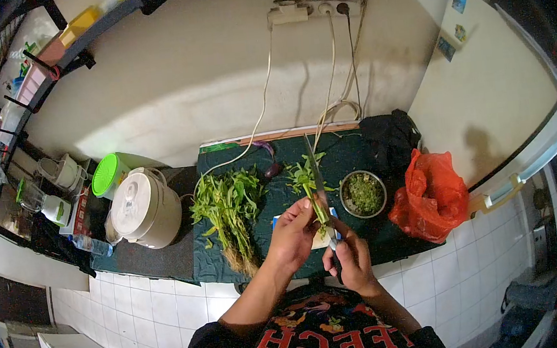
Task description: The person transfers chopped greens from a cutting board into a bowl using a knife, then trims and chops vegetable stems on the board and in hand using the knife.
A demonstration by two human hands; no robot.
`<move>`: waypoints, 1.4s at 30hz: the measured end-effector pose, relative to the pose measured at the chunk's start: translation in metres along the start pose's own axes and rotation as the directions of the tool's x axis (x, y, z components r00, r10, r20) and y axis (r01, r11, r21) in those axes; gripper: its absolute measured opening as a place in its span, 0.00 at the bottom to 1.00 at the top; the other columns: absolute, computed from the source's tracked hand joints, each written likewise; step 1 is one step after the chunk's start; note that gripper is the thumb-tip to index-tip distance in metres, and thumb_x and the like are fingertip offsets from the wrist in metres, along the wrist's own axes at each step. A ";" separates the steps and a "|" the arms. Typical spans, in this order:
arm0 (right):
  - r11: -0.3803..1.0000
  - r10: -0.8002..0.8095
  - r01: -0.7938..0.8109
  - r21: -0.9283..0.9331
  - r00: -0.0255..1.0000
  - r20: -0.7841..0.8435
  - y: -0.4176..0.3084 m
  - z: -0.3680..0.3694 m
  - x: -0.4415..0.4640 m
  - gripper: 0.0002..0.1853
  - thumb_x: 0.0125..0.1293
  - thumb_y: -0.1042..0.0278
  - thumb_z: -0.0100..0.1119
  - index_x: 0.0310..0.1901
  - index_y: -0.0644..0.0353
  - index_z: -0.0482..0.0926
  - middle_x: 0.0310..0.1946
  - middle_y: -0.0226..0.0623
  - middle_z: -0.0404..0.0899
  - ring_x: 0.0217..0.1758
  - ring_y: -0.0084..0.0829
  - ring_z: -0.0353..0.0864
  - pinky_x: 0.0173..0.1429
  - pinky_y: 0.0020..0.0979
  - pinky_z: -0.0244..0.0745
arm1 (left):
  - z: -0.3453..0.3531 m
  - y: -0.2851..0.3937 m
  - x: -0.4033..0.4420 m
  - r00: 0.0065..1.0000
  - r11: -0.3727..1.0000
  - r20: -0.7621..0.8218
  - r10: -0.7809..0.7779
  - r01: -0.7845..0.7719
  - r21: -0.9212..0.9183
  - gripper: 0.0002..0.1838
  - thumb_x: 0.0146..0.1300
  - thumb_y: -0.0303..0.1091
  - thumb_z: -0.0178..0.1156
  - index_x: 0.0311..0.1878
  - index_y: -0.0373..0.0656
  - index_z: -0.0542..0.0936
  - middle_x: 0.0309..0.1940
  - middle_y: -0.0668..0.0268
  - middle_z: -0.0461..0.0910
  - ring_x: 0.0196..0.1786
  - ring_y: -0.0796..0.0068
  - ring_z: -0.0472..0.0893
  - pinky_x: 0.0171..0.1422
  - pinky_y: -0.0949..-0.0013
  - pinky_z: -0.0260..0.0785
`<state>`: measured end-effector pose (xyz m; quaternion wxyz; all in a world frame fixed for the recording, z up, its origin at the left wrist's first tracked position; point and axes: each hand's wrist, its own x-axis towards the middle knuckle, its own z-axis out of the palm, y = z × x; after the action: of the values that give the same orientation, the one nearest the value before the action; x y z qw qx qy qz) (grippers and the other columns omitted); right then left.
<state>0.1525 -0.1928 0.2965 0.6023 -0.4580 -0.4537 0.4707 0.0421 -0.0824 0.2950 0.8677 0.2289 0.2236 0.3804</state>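
My left hand point(292, 234) is closed on a small bunch of green stems point(320, 215), whose leaves point away from me. My right hand point(352, 261) grips the dark handle of a long knife point(316, 164), its blade upright along the right side of the stems. Under my hands, a light board with a blue edge point(321, 239) shows in part. On the dark green cloth to the left lies a large bunch of leafy greens point(229, 202) with roots toward me. To the right sits a round bowl point(363, 193) with chopped greens inside.
A purple eggplant point(273, 169) lies near the wall. A red plastic bag point(431, 196) and a dark bag point(389, 138) are at the right. At the left stand a white rice cooker point(144, 207), a green-lidded container point(109, 175) and a plastic bottle point(92, 245). A cord crosses the cloth.
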 end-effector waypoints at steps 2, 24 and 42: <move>0.999 -0.034 0.034 -0.033 0.999 -0.008 0.002 0.001 -0.002 0.32 0.76 0.48 0.40 0.70 0.67 0.58 0.17 0.32 0.72 0.16 0.18 0.66 0.23 0.20 0.62 | -0.001 -0.001 -0.002 1.000 1.000 0.011 -0.015 0.015 -0.017 0.10 0.72 0.37 0.55 0.48 0.42 0.79 0.41 0.68 0.81 0.43 0.76 0.77 0.52 0.69 0.71; 0.983 -0.176 0.175 -0.048 0.984 -0.027 0.008 0.006 -0.018 0.28 0.75 0.54 0.44 0.66 0.68 0.58 0.17 0.32 0.71 0.15 0.18 0.65 0.21 0.21 0.60 | 0.006 -0.016 -0.034 1.000 0.991 -0.005 0.009 -0.008 0.132 0.10 0.72 0.36 0.53 0.48 0.43 0.78 0.46 0.66 0.82 0.49 0.71 0.79 0.59 0.62 0.67; 0.990 -0.119 0.118 0.081 0.993 0.011 -0.007 0.015 -0.023 0.33 0.74 0.46 0.44 0.67 0.67 0.56 0.16 0.34 0.71 0.13 0.21 0.65 0.19 0.22 0.60 | -0.006 0.011 -0.027 0.967 0.881 0.160 0.199 -0.248 0.403 0.23 0.67 0.29 0.60 0.64 0.38 0.72 0.37 0.70 0.81 0.38 0.83 0.77 0.45 0.77 0.71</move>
<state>0.1357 -0.2143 0.3028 0.6436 -0.4021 -0.4654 0.4556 0.0157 -0.0950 0.3027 0.7595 0.4557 0.2224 0.4074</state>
